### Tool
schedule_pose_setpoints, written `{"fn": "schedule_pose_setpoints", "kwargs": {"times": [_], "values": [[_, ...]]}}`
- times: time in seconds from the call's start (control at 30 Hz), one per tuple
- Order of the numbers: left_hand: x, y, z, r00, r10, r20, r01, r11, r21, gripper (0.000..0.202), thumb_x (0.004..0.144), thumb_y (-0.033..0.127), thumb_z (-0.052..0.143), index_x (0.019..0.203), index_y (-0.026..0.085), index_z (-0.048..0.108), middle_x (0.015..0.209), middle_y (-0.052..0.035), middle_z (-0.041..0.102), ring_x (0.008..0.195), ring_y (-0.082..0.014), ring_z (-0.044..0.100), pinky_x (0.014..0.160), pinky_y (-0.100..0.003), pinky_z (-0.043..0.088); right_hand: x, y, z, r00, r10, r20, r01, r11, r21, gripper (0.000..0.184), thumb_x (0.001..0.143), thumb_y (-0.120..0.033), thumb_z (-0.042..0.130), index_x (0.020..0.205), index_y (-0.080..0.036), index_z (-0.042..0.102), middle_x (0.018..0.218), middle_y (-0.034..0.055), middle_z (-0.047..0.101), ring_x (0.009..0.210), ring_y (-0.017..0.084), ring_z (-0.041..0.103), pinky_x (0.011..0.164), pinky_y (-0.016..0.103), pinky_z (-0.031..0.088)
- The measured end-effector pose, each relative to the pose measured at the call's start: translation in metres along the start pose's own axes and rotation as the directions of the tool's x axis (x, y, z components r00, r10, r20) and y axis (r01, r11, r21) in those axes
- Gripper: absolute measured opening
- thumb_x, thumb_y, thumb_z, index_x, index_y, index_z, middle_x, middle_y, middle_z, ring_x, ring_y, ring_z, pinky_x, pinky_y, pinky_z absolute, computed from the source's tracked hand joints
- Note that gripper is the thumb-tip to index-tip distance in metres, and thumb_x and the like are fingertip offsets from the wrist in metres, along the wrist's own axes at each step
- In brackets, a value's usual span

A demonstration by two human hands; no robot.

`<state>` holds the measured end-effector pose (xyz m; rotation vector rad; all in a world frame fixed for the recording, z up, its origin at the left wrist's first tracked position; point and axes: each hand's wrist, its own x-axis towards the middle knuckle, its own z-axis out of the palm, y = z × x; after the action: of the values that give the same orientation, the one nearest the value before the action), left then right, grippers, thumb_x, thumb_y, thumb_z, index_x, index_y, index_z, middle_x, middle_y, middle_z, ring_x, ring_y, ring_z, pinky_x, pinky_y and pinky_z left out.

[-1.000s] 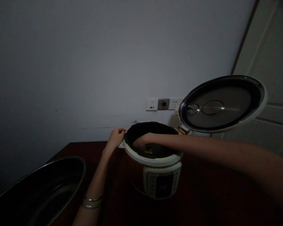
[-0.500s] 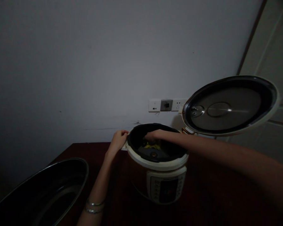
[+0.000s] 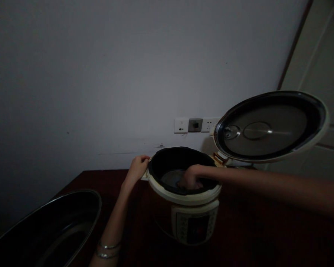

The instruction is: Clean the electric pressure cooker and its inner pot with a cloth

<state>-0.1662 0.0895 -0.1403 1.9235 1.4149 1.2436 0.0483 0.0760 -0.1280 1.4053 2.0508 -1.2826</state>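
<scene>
An electric pressure cooker (image 3: pixel 183 202) with a cream rim and a front control panel stands on the table. Its round lid (image 3: pixel 272 126) is tilted up on the right-hand hinge, with the metal underside facing me. At the cooker's left side, my left hand (image 3: pixel 137 167) has its fingers curled over the side handle (image 3: pixel 145 177). My right hand (image 3: pixel 190 178) reaches down inside the dark cavity, near the front right wall, its fingers bent toward the bottom. A greyish disc (image 3: pixel 171 177) shows at the cavity's bottom. What lies under the right fingers is hidden.
A large dark pot (image 3: pixel 100 207) with a shiny rim sits at the lower left. The dark red tabletop (image 3: pixel 100 180) meets a pale wall (image 3: pixel 114 74). Wall sockets (image 3: pixel 195 125) are behind the cooker, and a door (image 3: pixel 317 59) is at the right.
My right hand has moved toward me and slightly right inside the cooker. The yellow piece seen under it before is out of sight. My left hand remains at the side handle.
</scene>
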Motion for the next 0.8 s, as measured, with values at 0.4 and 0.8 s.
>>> {"fn": "schedule_pose_setpoints", "kwargs": {"times": [0.4,0.8], "values": [[0.003,-0.004,0.0,0.999,0.033,0.007,-0.033,0.999,-0.026,0.031,0.073,0.025,0.043,0.081,0.013,0.07,0.085,-0.009,0.072,0.081,-0.0202,0.064,0.075,-0.028,0.047,-0.037,-0.072,0.017,0.926,-0.165,-0.341,0.319,0.824,0.468,0.031,0.089,-0.037,0.04,0.068,-0.017,0.049,0.05,-0.0055,0.044,0.036,0.005,0.035,0.036,0.016,0.032],[0.002,0.0,-0.001,1.0,-0.001,0.005,0.001,1.0,0.003,0.031,0.072,0.029,0.043,0.082,0.014,0.069,0.085,-0.0086,0.072,0.08,-0.0201,0.064,0.074,-0.029,0.046,-0.092,-0.003,-0.016,0.987,0.129,-0.098,-0.154,0.936,-0.317,0.019,0.076,-0.03,0.059,0.071,-0.013,0.065,0.06,-0.003,0.055,0.055,0.011,0.052,0.055,0.022,0.043]]}}
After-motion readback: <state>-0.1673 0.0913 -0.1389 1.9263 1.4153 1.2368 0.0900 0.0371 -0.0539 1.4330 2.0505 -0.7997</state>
